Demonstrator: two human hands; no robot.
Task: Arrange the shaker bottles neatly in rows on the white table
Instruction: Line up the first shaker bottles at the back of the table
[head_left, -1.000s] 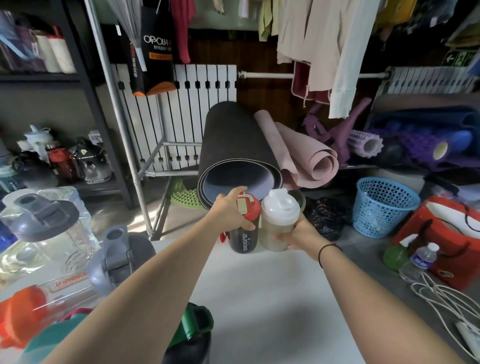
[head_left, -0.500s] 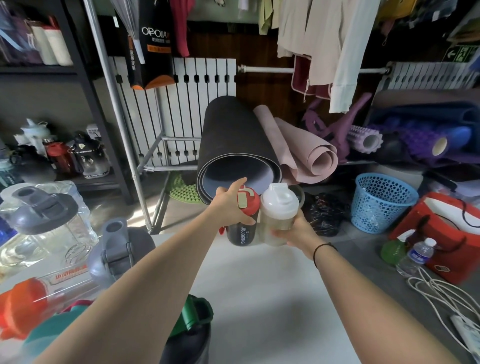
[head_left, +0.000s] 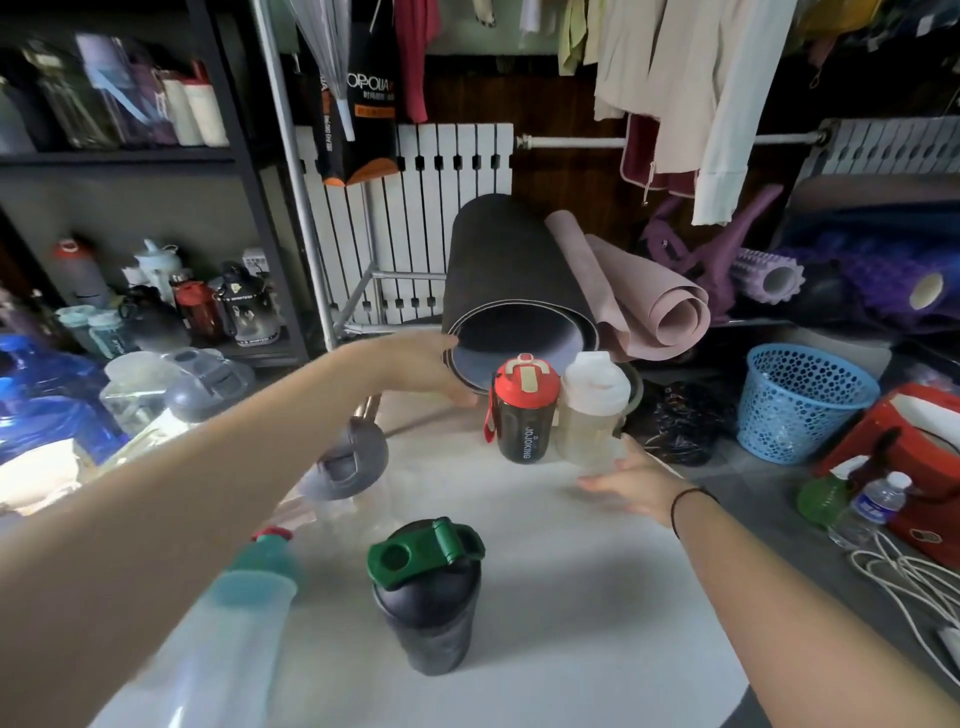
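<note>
Two shakers stand side by side at the far edge of the white table (head_left: 561, 613): a black bottle with a red lid (head_left: 523, 410) and a cloudy clear bottle with a white lid (head_left: 589, 410). My left hand (head_left: 421, 366) hovers open to the left of the red-lidded one, apart from it. My right hand (head_left: 631, 483) is open just below the white-lidded bottle, fingers off it. Near me stands a black shaker with a green lid (head_left: 428, 592). A grey-lidded clear bottle (head_left: 353, 457) and a teal-capped bottle (head_left: 249, 608) sit at the left, partly behind my left arm.
A rolled dark mat (head_left: 511, 291) and a pink mat (head_left: 644, 306) lie just beyond the table's far edge. A blue basket (head_left: 802, 405), red bag (head_left: 914, 447), small bottles and cables are on the floor at right. Shelves with more bottles (head_left: 156, 306) stand left.
Both hands have let go of the two far bottles, which now stand on the table. My left hand moved left, my right hand drew back. The view tilted down, showing the green-lidded shaker.
</note>
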